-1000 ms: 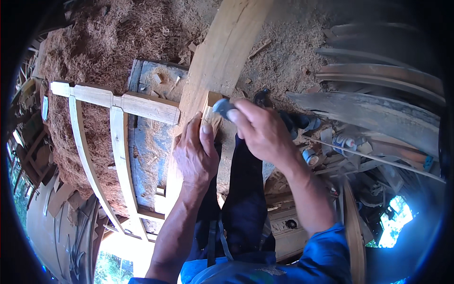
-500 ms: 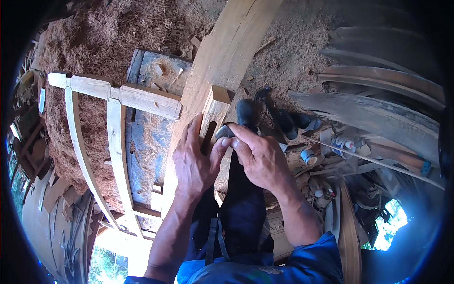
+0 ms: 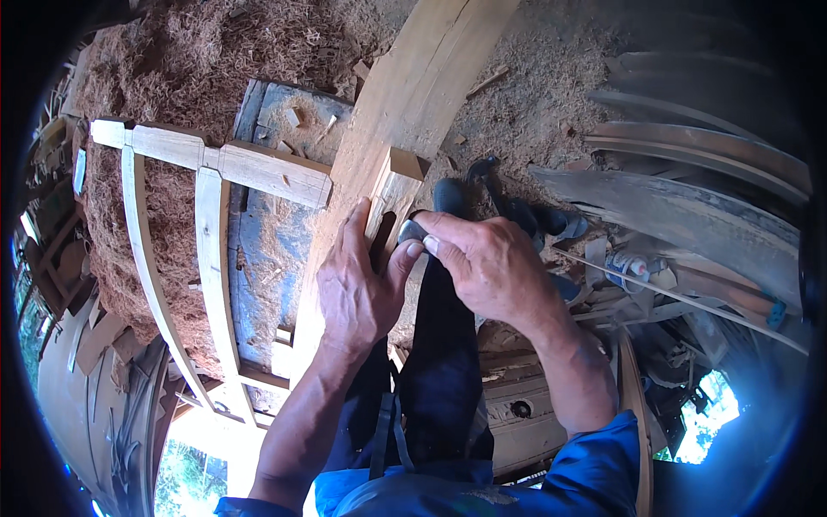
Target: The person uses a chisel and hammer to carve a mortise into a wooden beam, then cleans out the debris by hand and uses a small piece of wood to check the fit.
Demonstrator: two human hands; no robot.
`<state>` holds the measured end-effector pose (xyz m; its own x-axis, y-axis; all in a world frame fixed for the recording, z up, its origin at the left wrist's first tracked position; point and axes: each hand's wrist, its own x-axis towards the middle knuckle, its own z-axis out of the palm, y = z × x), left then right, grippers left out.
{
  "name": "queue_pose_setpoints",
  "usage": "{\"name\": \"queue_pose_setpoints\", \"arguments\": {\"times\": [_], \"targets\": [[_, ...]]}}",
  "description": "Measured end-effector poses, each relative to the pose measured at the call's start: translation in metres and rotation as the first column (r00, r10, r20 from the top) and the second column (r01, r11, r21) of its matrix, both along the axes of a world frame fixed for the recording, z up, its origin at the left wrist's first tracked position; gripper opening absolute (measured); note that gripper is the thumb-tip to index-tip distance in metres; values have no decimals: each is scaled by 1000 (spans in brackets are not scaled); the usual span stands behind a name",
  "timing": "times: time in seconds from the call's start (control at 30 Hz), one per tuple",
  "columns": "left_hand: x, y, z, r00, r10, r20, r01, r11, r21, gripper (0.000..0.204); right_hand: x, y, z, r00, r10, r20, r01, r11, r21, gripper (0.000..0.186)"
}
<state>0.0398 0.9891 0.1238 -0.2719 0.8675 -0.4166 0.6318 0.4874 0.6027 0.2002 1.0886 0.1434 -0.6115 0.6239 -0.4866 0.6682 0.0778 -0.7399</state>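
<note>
A pale wooden piece (image 3: pixel 395 177) with a dark slot cut in it lies tilted along a wide plank. My left hand (image 3: pixel 355 284) grips it between the fingers on its left side and the thumb on its right. That thumb's tip touches a small grey, rounded metal-looking piece (image 3: pixel 412 231). My right hand (image 3: pixel 491 258) pinches this grey piece against the slotted wood, beside the slot. The rest of the piece is hidden by my fingers, so its exact kind cannot be made out.
The wide plank (image 3: pixel 413 95) runs away from me. On the left stands a jointed wooden frame (image 3: pixel 177 145) over shavings (image 3: pixel 172 77). A dark hammer-like tool (image 3: pixel 484 172) lies beyond my foot (image 3: pixel 449 196). Curved boards (image 3: pixel 680 202) and a can (image 3: pixel 627 267) are at right.
My right hand has turned, its forearm and elbow swinging outward to the right. The grey piece has shifted slightly up and right. My left hand stays on the slotted wood.
</note>
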Motion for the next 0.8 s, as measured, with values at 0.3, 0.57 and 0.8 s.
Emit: {"name": "queue_pose_setpoints", "arguments": {"times": [0.3, 0.57, 0.8], "targets": [[-1, 1, 4, 994, 29, 106, -23, 998, -56, 74, -2, -15, -8, 985, -135, -110, 134, 991, -23, 22], [1, 6, 9, 999, -9, 52, 13, 997, -73, 58, -8, -26, -13, 970, -209, -125, 207, 978, -30, 15], [-3, -6, -3, 994, 3, 107, -8, 999, 49, 53, -15, -30, -5, 976, -200, -79, 195, 978, -76, 14]]}}
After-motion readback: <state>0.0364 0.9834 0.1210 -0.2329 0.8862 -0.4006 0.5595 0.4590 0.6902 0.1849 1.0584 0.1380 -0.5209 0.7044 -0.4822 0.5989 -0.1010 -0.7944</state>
